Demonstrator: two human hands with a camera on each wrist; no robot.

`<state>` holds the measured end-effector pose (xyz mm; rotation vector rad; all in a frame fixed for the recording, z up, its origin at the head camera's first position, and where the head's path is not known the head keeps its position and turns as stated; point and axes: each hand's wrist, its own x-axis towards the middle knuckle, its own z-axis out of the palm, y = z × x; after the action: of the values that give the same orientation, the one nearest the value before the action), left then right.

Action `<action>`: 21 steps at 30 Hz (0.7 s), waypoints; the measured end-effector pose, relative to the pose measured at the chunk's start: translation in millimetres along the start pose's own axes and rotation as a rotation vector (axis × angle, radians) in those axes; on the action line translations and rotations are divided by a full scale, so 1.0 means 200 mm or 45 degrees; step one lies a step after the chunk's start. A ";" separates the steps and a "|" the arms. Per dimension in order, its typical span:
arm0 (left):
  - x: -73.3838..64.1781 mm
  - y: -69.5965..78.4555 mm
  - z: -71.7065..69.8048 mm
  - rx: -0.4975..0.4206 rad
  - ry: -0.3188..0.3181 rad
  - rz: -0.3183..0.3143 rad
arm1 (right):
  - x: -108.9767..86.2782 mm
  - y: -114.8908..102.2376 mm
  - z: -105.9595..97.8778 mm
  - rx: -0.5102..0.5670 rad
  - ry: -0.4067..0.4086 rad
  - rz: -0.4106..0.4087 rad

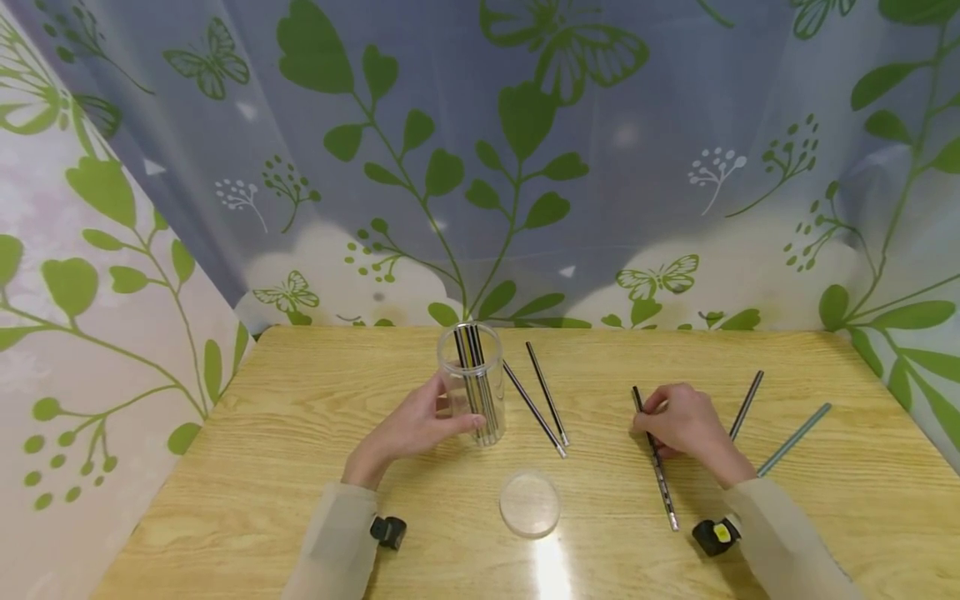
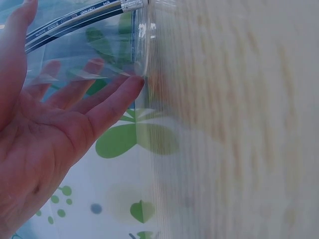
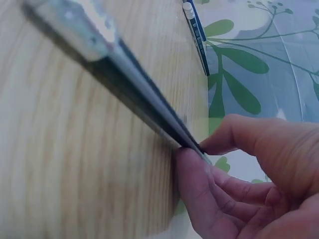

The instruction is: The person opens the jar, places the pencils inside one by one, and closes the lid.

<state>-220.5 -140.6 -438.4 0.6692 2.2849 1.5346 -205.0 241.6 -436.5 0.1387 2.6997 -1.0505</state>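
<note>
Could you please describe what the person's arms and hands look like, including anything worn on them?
The left sleeve and right sleeve are long and pale beige. The left hand and right hand wear no gloves. A small black device sits at the left wrist; another black device, with a yellow patch, sits at the right.

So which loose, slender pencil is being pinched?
The dark silver-ended pencil in the bare right hand; the four other loose pencils, two beside the clear cylindrical container, two farther right, lie unheld.
</note>
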 end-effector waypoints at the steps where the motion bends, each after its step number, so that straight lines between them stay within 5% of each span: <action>1: 0.00 0.00 0.00 -0.002 -0.002 0.000 | 0.00 0.01 0.00 0.021 0.000 -0.004; 11: 0.00 0.00 0.00 -0.006 -0.003 -0.002 | -0.03 0.01 -0.04 0.211 0.037 -0.019; 21: 0.00 0.01 0.00 -0.014 -0.004 0.002 | -0.09 -0.05 -0.10 0.311 0.158 -0.170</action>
<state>-219.7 -140.4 -437.4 0.6700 2.2728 1.5449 -192.4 247.7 -412.1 0.0692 2.7105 -1.4558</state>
